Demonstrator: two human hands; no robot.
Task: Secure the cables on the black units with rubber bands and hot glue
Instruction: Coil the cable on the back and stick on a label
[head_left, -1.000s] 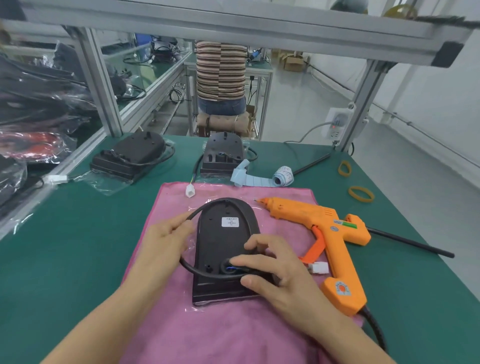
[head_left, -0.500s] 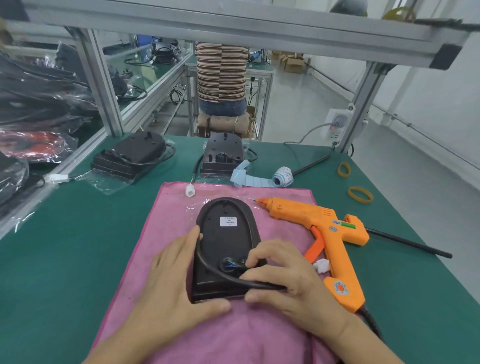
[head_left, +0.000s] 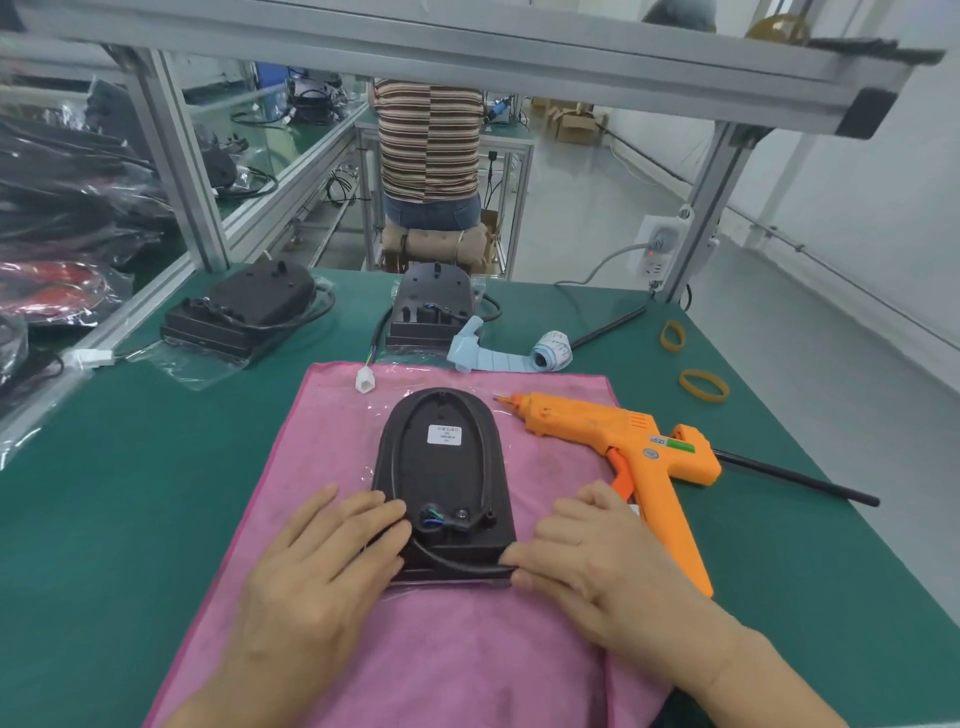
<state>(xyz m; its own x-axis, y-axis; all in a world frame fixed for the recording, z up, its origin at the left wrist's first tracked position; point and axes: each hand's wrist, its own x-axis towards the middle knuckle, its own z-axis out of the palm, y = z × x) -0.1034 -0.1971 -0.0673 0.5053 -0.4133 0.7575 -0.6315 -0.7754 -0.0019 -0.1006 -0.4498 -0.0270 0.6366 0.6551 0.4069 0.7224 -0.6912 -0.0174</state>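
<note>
A black unit (head_left: 444, 483) lies flat on my pink cloth (head_left: 457, 649), right in front of me. It has a small white label (head_left: 444, 434) near its round far end. A black cable (head_left: 439, 402) runs in a loop just inside its edge, up one side, round the top and down the other.

My left hand (head_left: 322, 566) lies flat on the near left corner of the unit. My fingers (head_left: 363, 512) are straight and press down there. They hold nothing.

My right hand (head_left: 592, 551) is at the near right corner. My thumb and first finger pinch the end of the cable where it crosses the near edge of the unit.

An orange glue gun (head_left: 628, 457) lies on its side just to the right of the unit, partly on the cloth. Its tip points left, toward the unit. My right hand is just beside its handle.

Two yellow rubber bands (head_left: 704, 385) lie on the green table (head_left: 104, 493), far off to the right. Two more black units (head_left: 244, 306) sit at the far side of the table, one in a clear bag. A roll of pale blue labels (head_left: 550, 356) lies near them.
</note>
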